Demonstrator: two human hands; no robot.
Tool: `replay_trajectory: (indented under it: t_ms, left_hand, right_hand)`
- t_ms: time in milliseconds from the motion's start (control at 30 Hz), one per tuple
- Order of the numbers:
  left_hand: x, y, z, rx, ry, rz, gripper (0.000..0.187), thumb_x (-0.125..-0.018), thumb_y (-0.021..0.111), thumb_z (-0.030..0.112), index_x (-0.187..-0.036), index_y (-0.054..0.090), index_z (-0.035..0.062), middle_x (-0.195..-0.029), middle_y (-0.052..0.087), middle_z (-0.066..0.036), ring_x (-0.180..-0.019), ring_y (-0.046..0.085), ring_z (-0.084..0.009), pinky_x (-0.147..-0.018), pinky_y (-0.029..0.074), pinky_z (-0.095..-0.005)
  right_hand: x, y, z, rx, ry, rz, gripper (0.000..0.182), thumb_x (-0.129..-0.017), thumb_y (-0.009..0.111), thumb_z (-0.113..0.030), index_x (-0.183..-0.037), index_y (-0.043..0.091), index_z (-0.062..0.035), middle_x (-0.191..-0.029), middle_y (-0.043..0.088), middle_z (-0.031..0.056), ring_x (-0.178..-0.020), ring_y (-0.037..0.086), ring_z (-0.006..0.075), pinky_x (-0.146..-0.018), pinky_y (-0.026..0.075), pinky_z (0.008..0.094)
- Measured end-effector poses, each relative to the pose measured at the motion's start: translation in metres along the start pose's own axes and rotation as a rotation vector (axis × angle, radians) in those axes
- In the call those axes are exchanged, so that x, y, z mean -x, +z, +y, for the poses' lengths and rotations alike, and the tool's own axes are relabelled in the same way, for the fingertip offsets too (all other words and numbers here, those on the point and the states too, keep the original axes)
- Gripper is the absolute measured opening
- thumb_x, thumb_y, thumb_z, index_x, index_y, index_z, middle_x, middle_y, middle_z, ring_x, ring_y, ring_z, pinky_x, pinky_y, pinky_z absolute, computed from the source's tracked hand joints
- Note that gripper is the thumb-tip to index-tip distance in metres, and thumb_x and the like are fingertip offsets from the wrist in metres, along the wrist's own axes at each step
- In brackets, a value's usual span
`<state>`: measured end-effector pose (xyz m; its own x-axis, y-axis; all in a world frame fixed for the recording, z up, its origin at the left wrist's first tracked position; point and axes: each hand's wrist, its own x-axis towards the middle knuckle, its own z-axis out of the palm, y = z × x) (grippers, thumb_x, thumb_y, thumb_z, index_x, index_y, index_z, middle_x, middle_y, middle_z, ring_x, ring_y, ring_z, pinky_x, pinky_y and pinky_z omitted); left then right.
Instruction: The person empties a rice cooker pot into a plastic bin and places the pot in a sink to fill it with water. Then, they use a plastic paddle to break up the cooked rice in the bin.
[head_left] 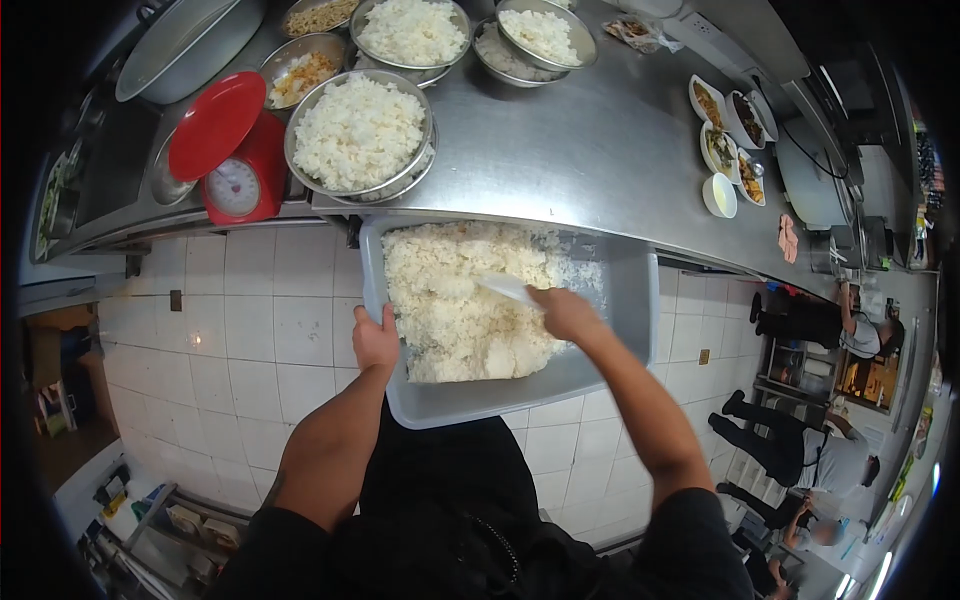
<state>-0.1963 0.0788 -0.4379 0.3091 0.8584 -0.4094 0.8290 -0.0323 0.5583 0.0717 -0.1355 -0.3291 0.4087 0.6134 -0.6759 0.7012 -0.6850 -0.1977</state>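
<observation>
A large grey plastic tub (635,310) holds a big heap of cooked rice (450,290), thickest on its left side. My right hand (568,314) is closed round the handle of a white paddle (508,288), whose blade rests in the rice. The left wall of the tub is in the grip of my left hand (375,338), with the thumb up at the rim. Some thin, scattered grains lie on the tub's bottom at the right.
Above the tub runs a steel counter (560,150) with rice bowls (362,135), a red scale (232,150) and small dishes (720,150). Several people (810,455) stand at the far right. White floor tiles (230,330) show below.
</observation>
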Motion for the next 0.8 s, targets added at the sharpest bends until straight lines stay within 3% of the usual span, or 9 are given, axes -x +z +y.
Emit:
replay_trajectory:
  t_ms: [67,167,200,300,500,567,667,733,800]
  left_hand:
    - [0.000,0.003,-0.006,0.006,0.008,-0.002,0.049,-0.101,0.059,0.046,-0.114,0.048,0.0000,-0.100,0.070,-0.031,-0.097,0.066,-0.0514,-0.085,0.052,-0.0583]
    - [-0.001,0.003,-0.002,0.016,0.020,0.006,0.049,-0.101,0.059,0.046,-0.114,0.048,0.0001,-0.100,0.070,-0.031,-0.098,0.066,-0.0515,-0.086,0.052,-0.0586]
    - [0.000,0.001,-0.001,0.010,0.009,0.006,0.048,-0.101,0.059,0.046,-0.113,0.048,0.0003,-0.101,0.070,-0.031,-0.098,0.066,-0.0515,-0.086,0.052,-0.0587]
    - [0.002,-0.001,0.002,-0.004,-0.003,0.008,0.048,-0.101,0.059,0.046,-0.113,0.048,0.0004,-0.101,0.070,-0.031,-0.098,0.066,-0.0516,-0.086,0.052,-0.0584]
    - [0.001,0.000,-0.001,0.022,0.014,-0.020,0.051,-0.101,0.058,0.047,-0.117,0.049,-0.0014,-0.101,0.069,-0.033,-0.097,0.066,-0.0525,-0.086,0.052,-0.0586]
    - [-0.006,0.004,-0.007,0.002,0.019,0.005,0.051,-0.101,0.058,0.046,-0.117,0.049,-0.0016,-0.100,0.070,-0.033,-0.096,0.066,-0.0525,-0.085,0.052,-0.0587]
    - [-0.001,0.003,-0.004,-0.014,0.008,0.009,0.051,-0.101,0.059,0.046,-0.115,0.050,-0.0020,-0.100,0.070,-0.033,-0.095,0.067,-0.0524,-0.084,0.052,-0.0587]
    - [0.000,0.000,-0.004,-0.009,0.005,0.006,0.051,-0.100,0.059,0.046,-0.114,0.050,-0.0021,-0.100,0.070,-0.032,-0.095,0.067,-0.0524,-0.084,0.052,-0.0586]
    - [-0.004,0.004,-0.008,-0.003,0.028,0.002,0.050,-0.100,0.059,0.045,-0.115,0.049,-0.0021,-0.099,0.070,-0.032,-0.094,0.067,-0.0523,-0.084,0.053,-0.0583]
  right_hand:
    - [0.039,-0.064,-0.030,0.236,0.049,-0.063,0.063,-0.091,0.057,-0.003,-0.151,0.050,-0.0170,-0.105,0.072,0.0190,-0.095,0.073,0.0351,-0.083,0.060,0.0472]
    - [0.025,-0.055,-0.060,0.354,-0.011,-0.031,0.059,-0.096,0.054,-0.003,-0.153,0.048,-0.0183,-0.095,0.072,0.0153,-0.086,0.074,0.0326,-0.070,0.061,0.0450]
    - [0.004,-0.033,-0.067,0.350,-0.067,-0.044,0.066,-0.101,0.046,-0.002,-0.161,0.035,-0.0262,-0.095,0.070,0.0160,-0.089,0.073,0.0306,-0.068,0.063,0.0429]
    - [-0.056,0.047,-0.115,0.193,-0.075,-0.031,0.062,-0.101,0.045,-0.001,-0.160,0.035,-0.0150,-0.105,0.070,0.0208,-0.094,0.073,0.0325,-0.072,0.062,0.0446]
    - [-0.028,0.051,-0.088,-0.033,-0.157,0.008,0.076,-0.087,0.054,0.001,-0.159,0.041,-0.0234,-0.108,0.072,0.0189,-0.104,0.070,0.0348,-0.092,0.057,0.0467]
    - [0.004,0.014,-0.064,0.080,-0.147,-0.029,0.082,-0.084,0.057,0.002,-0.158,0.042,-0.0298,-0.105,0.072,0.0196,-0.098,0.071,0.0353,-0.085,0.058,0.0473]
    - [0.043,-0.068,-0.057,0.351,-0.022,-0.100,0.069,-0.093,0.053,-0.003,-0.158,0.043,-0.0263,-0.102,0.072,0.0168,-0.089,0.074,0.0320,-0.075,0.061,0.0429]
    - [0.031,-0.077,-0.055,0.398,-0.015,-0.033,0.074,-0.092,0.055,-0.003,-0.157,0.043,-0.0357,-0.093,0.072,0.0142,-0.084,0.073,0.0294,-0.074,0.061,0.0442]
    - [-0.002,-0.054,-0.076,0.306,-0.002,0.018,0.066,-0.094,0.053,-0.004,-0.155,0.047,-0.0291,-0.096,0.073,0.0144,-0.088,0.074,0.0296,-0.074,0.061,0.0437]
